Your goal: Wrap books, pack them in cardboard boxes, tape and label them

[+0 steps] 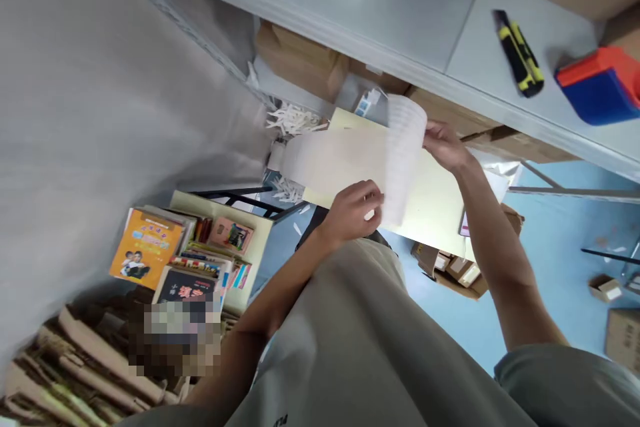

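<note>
Pinching the curled edge of a white sheet (345, 157) over the bench (440, 203) with the right hand (445, 145). Curling the left hand (353, 211) narrowly at the bench's near edge, beside the sheet; being unable to tell whether gripping it. Seeing books (145, 247) left of the bench.

"What is lying around the middle of the frame?"
"A thin white sheet (345, 161), looking slightly blurred, is stretching from just left of centre to right of centre."
"How is it sitting?"
"Its left part is lying nearly flat. Its right part is standing up and curving over at the top, showing faint ribbed lines."
</note>
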Demonstrator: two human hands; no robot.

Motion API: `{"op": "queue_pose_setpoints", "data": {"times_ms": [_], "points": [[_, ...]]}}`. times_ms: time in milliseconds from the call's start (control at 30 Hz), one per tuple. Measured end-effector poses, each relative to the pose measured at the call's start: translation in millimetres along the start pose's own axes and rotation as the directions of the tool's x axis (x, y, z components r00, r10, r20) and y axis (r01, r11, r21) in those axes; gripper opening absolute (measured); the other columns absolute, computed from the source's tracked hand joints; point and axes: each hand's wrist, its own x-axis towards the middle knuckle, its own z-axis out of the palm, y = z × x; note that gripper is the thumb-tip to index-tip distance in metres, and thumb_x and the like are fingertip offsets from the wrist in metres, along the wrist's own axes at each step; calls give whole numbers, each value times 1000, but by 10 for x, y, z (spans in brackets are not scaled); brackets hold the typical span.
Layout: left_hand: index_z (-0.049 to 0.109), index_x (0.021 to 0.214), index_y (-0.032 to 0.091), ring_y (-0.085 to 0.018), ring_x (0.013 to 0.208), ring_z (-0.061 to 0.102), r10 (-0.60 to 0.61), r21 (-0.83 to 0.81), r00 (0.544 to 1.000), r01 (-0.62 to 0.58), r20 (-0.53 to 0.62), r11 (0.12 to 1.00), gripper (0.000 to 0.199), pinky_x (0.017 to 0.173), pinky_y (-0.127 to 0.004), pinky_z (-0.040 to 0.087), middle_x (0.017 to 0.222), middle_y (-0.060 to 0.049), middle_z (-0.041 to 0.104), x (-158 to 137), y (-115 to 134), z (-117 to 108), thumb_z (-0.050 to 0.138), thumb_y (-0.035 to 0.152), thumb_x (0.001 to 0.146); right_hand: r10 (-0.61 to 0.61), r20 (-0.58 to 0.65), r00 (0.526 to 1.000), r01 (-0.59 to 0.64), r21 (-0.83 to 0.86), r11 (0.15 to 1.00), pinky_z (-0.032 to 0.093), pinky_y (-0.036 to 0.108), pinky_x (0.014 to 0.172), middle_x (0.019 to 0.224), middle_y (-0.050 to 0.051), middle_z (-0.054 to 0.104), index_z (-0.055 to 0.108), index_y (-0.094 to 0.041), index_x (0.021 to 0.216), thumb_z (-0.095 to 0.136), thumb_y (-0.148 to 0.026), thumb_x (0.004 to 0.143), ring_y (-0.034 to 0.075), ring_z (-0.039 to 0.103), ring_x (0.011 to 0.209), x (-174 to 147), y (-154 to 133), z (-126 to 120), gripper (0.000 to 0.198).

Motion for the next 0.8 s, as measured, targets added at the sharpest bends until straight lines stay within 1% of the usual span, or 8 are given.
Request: {"op": "queue_pose_setpoints", "data": {"times_ms": [100,200,300,367,433,500,633,800], "points": [[84,139,26,-20,101,78,68,-38,985,-63,159,997,46,93,-30,66,114,-8,81,272,169,638,57,12,105,88,-189,978,-84,30,996,66,36,89,111,6,87,78,-24,88,100,-64,79,25,80,108,-581,616,-553,47],[79,152,24,-23,116,78,25,9,916,-31,401,999,52,99,-32,65,125,-11,79,400,220,1266,56,11,108,201,-379,903,-176,99,979,65,34,84,111,7,87,77,-24,93,95,-62,80,22,79,98,-1138,1142,-1002,44],[74,161,22,-27,128,77,-68,96,798,13,599,995,59,105,-35,63,136,-14,77,469,206,1789,53,8,108,249,-644,724,-229,116,966,64,32,81,103,4,84,75,-25,99,84,-49,87,19,79,91,-1652,1480,-1325,28],[73,164,21,-29,132,76,-117,149,726,21,677,989,61,107,-37,62,142,-16,76,506,185,2046,53,7,108,140,-802,580,-235,0,972,65,34,85,107,6,84,76,-25,102,74,-43,93,20,81,95,-1943,1594,-1411,20],[73,162,20,-30,136,74,-155,190,668,21,728,982,59,108,-38,61,148,-18,74,530,163,2235,53,8,108,-11,-850,527,-232,-156,960,68,39,91,115,10,84,78,-24,108,65,-39,99,22,81,103,-2154,1663,-1335,21],[75,160,18,-31,139,73,-190,221,616,25,765,975,56,109,-39,61,153,-19,73,530,144,2377,51,9,110,-64,-797,600,-220,-241,945,70,41,92,123,13,84,80,-24,116,62,-40,103,25,81,109,-2261,1745,-1084,27],[67,169,15,-31,146,71,-240,240,563,76,791,968,62,117,-39,60,161,-20,72,436,114,2560,52,7,109,113,-514,850,-261,-227,938,76,46,95,142,17,83,82,-24,131,62,-42,105,30,81,117,-2195,2045,-317,37],[61,172,15,-32,160,62,-241,136,656,208,716,969,63,135,-45,52,173,-20,64,193,-123,2408,63,23,110,282,-431,857,-475,-451,756,61,58,133,168,21,71,81,-17,145,52,-16,105,36,65,157,-2095,2408,230,49]]}}
